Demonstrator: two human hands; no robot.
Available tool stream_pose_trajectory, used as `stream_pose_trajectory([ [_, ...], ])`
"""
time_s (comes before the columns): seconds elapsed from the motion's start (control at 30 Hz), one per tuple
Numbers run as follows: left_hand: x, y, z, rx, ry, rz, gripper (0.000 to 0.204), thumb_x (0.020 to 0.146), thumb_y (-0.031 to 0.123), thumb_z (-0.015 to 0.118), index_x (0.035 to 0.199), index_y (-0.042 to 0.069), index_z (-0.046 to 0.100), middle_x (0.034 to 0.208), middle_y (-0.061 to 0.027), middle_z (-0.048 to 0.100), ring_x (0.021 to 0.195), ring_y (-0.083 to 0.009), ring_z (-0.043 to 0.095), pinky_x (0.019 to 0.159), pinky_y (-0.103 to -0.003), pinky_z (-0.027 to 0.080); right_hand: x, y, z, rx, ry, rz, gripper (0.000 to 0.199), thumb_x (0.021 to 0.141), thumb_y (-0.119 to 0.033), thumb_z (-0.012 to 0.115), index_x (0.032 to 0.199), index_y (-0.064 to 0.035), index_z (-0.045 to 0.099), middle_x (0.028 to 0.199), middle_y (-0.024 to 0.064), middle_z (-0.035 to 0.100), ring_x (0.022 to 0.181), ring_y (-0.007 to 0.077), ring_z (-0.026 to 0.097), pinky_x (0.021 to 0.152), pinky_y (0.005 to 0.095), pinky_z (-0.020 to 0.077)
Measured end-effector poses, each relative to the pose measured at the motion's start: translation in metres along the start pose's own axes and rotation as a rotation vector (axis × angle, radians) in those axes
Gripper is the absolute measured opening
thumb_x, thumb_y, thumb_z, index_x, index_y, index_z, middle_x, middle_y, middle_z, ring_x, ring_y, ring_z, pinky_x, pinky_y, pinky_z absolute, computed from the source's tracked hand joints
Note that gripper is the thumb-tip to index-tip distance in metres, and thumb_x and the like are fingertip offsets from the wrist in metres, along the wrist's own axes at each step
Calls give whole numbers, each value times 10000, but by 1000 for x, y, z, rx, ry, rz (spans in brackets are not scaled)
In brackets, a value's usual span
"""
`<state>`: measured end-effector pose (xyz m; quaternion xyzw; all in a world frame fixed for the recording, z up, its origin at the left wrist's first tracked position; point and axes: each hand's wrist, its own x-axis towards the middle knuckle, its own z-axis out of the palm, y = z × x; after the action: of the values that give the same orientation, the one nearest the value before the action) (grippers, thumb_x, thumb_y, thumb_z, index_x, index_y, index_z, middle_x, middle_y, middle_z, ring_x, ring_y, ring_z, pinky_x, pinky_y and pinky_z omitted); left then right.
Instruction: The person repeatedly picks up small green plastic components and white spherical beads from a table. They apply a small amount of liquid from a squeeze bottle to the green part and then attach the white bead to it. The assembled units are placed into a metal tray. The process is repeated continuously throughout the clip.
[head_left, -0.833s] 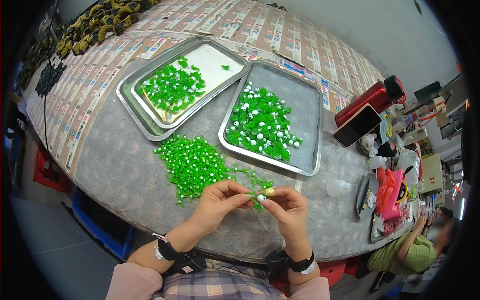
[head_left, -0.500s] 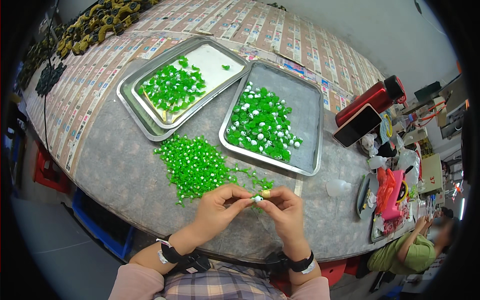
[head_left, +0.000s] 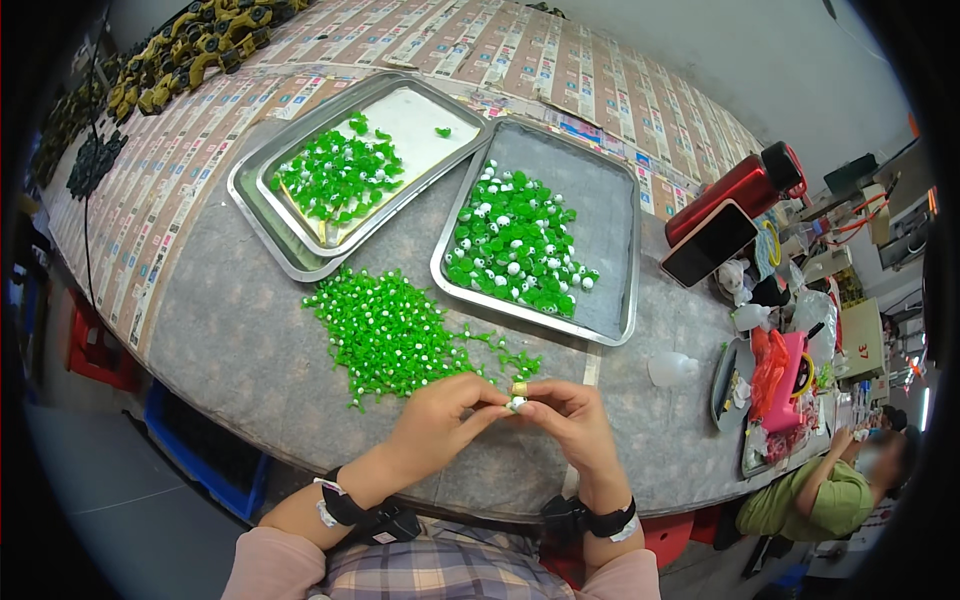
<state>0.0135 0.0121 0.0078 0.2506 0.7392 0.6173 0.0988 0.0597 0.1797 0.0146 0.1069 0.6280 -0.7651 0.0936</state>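
In the head view, a small green-and-white piece [head_left: 517,403] is held above the desk [head_left: 250,350], its white part pinched in the grip of the right hand [head_left: 573,425]. Its green part is apparently grasped by the left hand [head_left: 437,420], though fingertips obscure it. Beyond, a green pile [head_left: 385,335] is flanked by a filled tray [head_left: 602,225].

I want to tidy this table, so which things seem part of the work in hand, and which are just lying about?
Seem part of the work:
small green and white piece, pinched between left hand and right hand
green pile with white bits
left inner tray and right tray, both holding green and white parts

Probably just lying about:
red flask
phone
pink container
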Motion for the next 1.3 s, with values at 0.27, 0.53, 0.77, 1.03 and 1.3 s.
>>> stream_pose_trajectory([
  [0.27, 79, -17, -89, -801, 561, -175, 282, 777, 115, 544, 1031, 23, 460, 881, -98, 558, 718, -129, 544, 665, -230, 465, -11, -28, -28, -911, 188, -202, 160, 676, -54, 618, 816, -9, 555, 739, 69, 579, 625, 139, 564, 588, 224, 437],
  [0.53, 54, -5, -65, -673, 288, -236, 367, 799, 116, 511, 1135, 29, 390, 919, -88, 547, 736, -115, 538, 645, -229, 463, -4, 3, -29, -1183, 81, -255, 144, 650, -96, 617, 747, -29, 535, 688, 87, 502, 668, 239, 501, 589, 320, 407],
  [0.77, 3, 13, -13, -154, -210, -247, 135, 770, 95, 556, 881, 26, 594, 756, -24, 567, 667, -72, 544, 594, -189, 438, -5, -12, -13, -1054, 180, -286, 121, 659, -63, 610, 729, -12, 525, 675, 83, 501, 591, 196, 505, 532, 282, 403],
  [1.03, -3, 7, -7, -219, -184, -340, 183, 769, 172, 563, 895, 43, 596, 769, -40, 583, 664, -87, 549, 583, -216, 441, 0, 2, -16, -1075, 136, -305, 108, 651, -77, 609, 706, -39, 523, 651, 80, 486, 625, 236, 507, 540, 320, 403],
  [1.3, -8, -6, 4, -639, -198, -499, 197, 761, 126, 581, 918, 7, 580, 765, -44, 599, 655, -81, 553, 592, -200, 443, -18, -32, 6, -1118, 212, -713, 121, 641, -43, 616, 730, -42, 533, 683, 81, 500, 631, 229, 498, 569, 300, 407],
])
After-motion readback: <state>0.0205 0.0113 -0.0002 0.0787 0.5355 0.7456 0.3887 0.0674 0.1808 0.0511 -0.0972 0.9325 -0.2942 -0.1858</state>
